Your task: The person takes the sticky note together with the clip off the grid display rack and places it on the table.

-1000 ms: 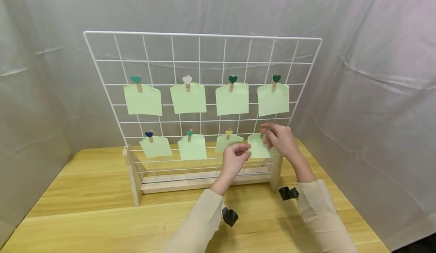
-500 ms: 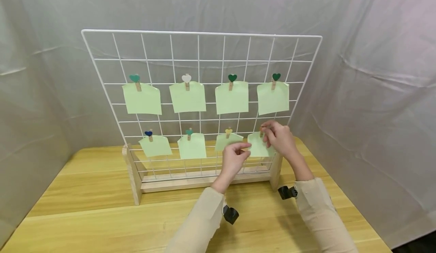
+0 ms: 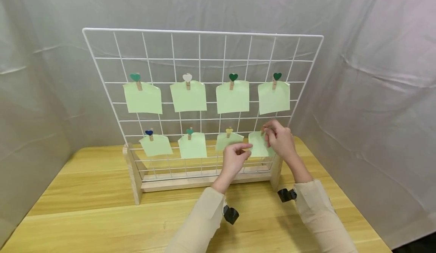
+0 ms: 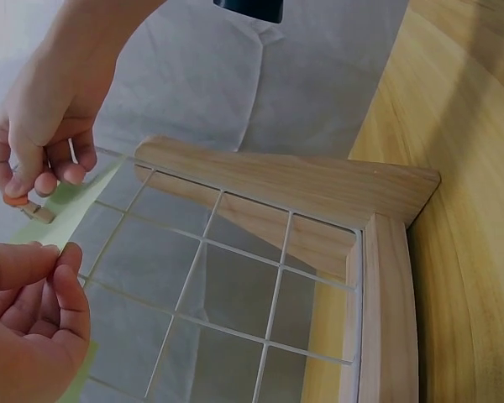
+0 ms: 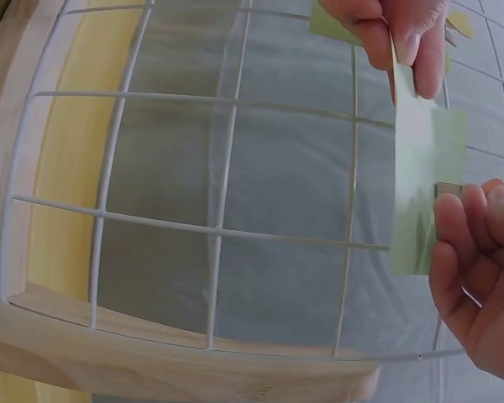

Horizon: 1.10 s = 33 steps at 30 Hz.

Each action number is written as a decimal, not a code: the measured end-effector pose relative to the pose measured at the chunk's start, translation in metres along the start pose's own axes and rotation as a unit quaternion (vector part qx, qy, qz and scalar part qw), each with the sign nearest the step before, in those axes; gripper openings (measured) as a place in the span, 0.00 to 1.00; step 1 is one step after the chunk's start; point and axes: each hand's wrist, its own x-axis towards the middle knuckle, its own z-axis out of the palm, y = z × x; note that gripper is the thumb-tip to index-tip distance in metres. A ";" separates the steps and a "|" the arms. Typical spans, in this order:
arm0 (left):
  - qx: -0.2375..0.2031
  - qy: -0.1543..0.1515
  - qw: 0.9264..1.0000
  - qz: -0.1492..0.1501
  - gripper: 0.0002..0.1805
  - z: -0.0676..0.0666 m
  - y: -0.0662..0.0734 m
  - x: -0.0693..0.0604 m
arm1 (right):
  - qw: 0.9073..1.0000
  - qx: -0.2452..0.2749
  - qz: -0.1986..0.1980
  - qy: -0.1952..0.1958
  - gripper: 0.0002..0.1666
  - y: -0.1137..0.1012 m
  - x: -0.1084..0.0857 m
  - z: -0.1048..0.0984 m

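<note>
My left hand pinches the left edge of a light green paper note between thumb and forefinger. This note is at the right end of the lower row on a white wire grid. At its top, the thumb and fingers of my right hand grip a small wooden clothespin with an orange piece on it. The left wrist view shows the clothespin on the paper; my fingers partly cover it. In the right wrist view the note stands out from the grid, stretched between both hands.
Several other green notes hang in two rows from heart-topped clothespins, among them one with a yellow heart beside my left hand. A wooden stand holds the grid upright on the wooden table. Grey cloth surrounds it.
</note>
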 end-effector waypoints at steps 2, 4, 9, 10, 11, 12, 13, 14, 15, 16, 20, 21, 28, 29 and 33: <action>0.000 0.001 1.000 0.001 0.08 0.000 0.000 0.000 | 1.000 0.021 -0.004 0.014 0.03 0.001 -0.001 0.001; 0.000 0.000 1.000 0.001 0.09 0.000 0.000 -0.001 | 0.999 0.046 -0.003 0.025 0.03 0.002 -0.002 0.002; -0.004 -0.003 1.000 0.004 0.09 0.000 0.001 -0.002 | 0.994 0.098 -0.004 0.046 0.03 -0.005 -0.004 0.000; -0.004 -0.005 1.000 0.006 0.09 0.000 0.001 -0.002 | 0.993 0.105 -0.006 0.049 0.03 -0.009 -0.005 -0.002; -0.006 -0.006 1.000 0.006 0.09 0.001 0.001 -0.002 | 0.993 0.107 -0.008 0.051 0.03 -0.013 -0.005 -0.003; -0.008 -0.008 1.000 0.004 0.09 0.001 0.001 -0.003 | 0.993 0.107 -0.010 0.053 0.03 -0.018 -0.005 -0.005; -0.009 -0.008 1.000 0.003 0.09 0.002 0.002 -0.003 | 0.993 0.105 -0.009 0.054 0.03 -0.022 -0.005 -0.006; -0.010 -0.009 1.000 0.001 0.09 0.002 0.002 -0.004 | 0.993 0.103 -0.008 0.055 0.03 -0.026 -0.006 -0.008; -0.010 -0.010 1.000 0.000 0.09 0.002 0.003 -0.004 | 0.994 0.099 -0.007 0.055 0.03 -0.029 -0.006 -0.009; -0.010 -0.009 1.000 0.000 0.09 0.002 0.003 -0.004 | 0.994 0.095 -0.006 0.055 0.03 -0.030 -0.006 -0.010; -0.004 -0.004 1.000 0.002 0.09 0.003 0.004 -0.006 | 0.993 0.103 0.001 0.054 0.03 -0.030 -0.008 -0.011; -0.002 -0.003 1.000 0.003 0.09 0.002 0.004 -0.007 | 0.992 0.110 0.003 0.054 0.03 -0.030 -0.008 -0.011; 0.010 0.004 1.000 0.014 0.09 0.000 0.003 -0.011 | 0.987 0.143 0.043 0.054 0.06 -0.027 -0.011 -0.015; 0.011 0.004 1.000 0.016 0.09 0.000 0.002 -0.011 | 0.987 0.146 0.052 0.053 0.06 -0.027 -0.012 -0.016; 0.013 -0.001 1.000 0.018 0.09 -0.001 0.001 -0.014 | 0.981 0.166 0.089 0.044 0.08 -0.026 -0.015 -0.021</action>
